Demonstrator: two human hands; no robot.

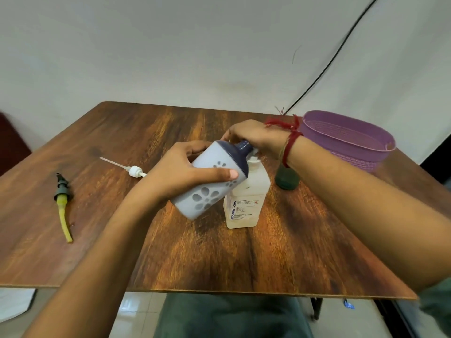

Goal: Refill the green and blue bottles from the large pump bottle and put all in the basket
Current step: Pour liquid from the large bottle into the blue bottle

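Note:
My left hand (185,172) grips the pale blue bottle (210,191) with the flower pattern and holds it tilted, its dark blue neck pointing right. The neck hangs just above the open white mouth of the large clear bottle (246,203), which stands upright at the table's middle. My right hand (253,137) curls over the blue bottle's neck from behind; its fingertips are hidden. The dark green bottle (286,180) stands behind my right wrist, partly covered. The purple basket (351,142) sits at the table's far right.
A white pump head (135,170) with its thin tube lies left of the bottles. A dark pump with a yellow tube (63,198) lies near the left edge. The wooden table (219,259) ends close to my lap. A black cable runs down the wall behind the basket.

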